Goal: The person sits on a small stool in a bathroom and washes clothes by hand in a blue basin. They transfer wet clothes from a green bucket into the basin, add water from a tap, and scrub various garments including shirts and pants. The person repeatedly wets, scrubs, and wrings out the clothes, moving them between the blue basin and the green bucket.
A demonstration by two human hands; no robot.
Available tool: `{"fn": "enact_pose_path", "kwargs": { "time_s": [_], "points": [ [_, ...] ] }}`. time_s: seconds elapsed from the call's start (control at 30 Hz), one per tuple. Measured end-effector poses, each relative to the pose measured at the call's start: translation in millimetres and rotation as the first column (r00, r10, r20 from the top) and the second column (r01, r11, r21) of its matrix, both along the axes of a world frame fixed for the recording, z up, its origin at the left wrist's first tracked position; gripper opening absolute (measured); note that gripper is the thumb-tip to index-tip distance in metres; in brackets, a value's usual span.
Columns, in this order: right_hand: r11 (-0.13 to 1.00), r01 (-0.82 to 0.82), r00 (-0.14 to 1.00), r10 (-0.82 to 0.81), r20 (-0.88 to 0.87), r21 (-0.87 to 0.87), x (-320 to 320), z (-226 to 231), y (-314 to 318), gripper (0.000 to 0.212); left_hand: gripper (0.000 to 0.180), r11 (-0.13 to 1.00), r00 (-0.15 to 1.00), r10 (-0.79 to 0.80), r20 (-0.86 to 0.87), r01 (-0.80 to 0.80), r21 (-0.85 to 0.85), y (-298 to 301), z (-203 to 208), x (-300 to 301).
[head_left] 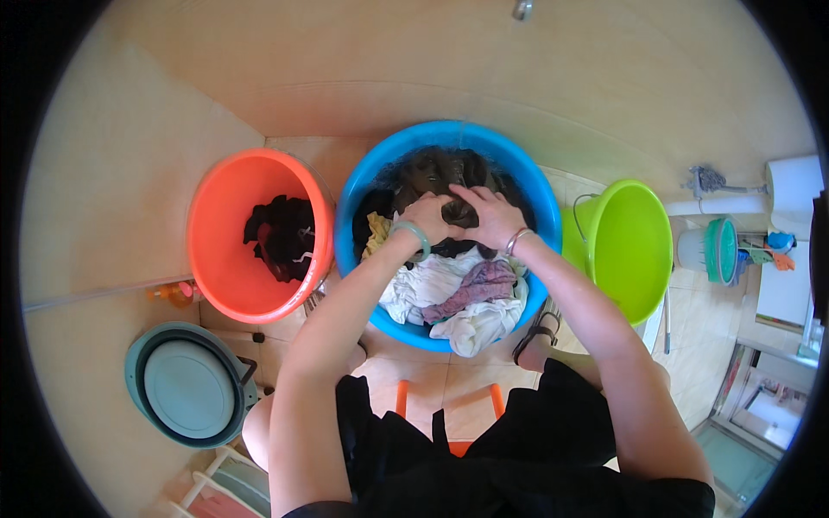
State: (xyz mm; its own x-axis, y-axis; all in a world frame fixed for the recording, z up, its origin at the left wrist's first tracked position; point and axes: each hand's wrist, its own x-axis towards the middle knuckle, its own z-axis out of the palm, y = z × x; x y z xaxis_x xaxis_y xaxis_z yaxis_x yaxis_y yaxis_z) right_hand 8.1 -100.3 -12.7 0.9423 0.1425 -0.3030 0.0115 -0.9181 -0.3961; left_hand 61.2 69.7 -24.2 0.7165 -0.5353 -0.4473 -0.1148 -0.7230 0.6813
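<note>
A round blue tub point(553, 237) stands in front of me, full of wet laundry. Both my hands are down in it, on a dark brown-black garment point(436, 168) in its far half. My left hand point(427, 214), with a pale green bangle at the wrist, has its fingers bent on the dark cloth. Close beside it, my right hand point(495, 217) curls over a bunched fold of the same cloth. White cloth point(423, 285), a mauve patterned piece point(475, 289) and a yellowish piece point(377, 231) lie in the near half. Some white cloth hangs over the near rim.
Left of the tub, an orange bucket point(224, 211) holds black clothes point(289, 237). A bright green bucket point(635, 250) stands at the right. A grey collapsible basin point(190, 388) leans at the lower left. Tiled wall point(389, 95) rises behind. Orange stool legs point(402, 397) show below me.
</note>
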Motion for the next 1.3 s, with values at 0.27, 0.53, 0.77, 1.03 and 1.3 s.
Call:
{"fn": "enact_pose_path", "kwargs": {
  "time_s": [0.27,0.53,0.77,1.03,1.3],
  "points": [
    [0.997,-0.061,0.994,0.065,0.085,-0.044,11.7,-42.9,13.6,0.069,0.033,0.889,0.786,0.450,0.423,-0.437,-0.135,22.3,-72.0,30.7],
    [0.987,-0.041,0.942,0.089,0.322,-0.153,31.3,-105.9,7.1,0.039,0.062,0.992,0.850,0.106,0.516,-0.057,-0.110,52.5,-104.9,5.9],
    [0.966,0.008,1.000,-0.008,0.000,0.260,44.1,-121.6,-11.1,0.048,0.026,0.952,0.923,0.307,0.233,-0.297,-0.077,38.3,-114.4,31.8],
    [0.969,0.249,0.965,-0.248,-0.083,0.000,72.0,-151.3,12.4,0.038,0.058,0.934,0.912,0.230,0.341,-0.305,0.184,5.8,-159.0,44.7],
    [0.969,0.183,0.977,-0.198,-0.076,-0.167,81.3,-163.1,31.0,0.034,0.050,0.898,0.915,0.403,-0.011,-0.394,0.197,6.3,-180.1,64.2]
  ]
}}
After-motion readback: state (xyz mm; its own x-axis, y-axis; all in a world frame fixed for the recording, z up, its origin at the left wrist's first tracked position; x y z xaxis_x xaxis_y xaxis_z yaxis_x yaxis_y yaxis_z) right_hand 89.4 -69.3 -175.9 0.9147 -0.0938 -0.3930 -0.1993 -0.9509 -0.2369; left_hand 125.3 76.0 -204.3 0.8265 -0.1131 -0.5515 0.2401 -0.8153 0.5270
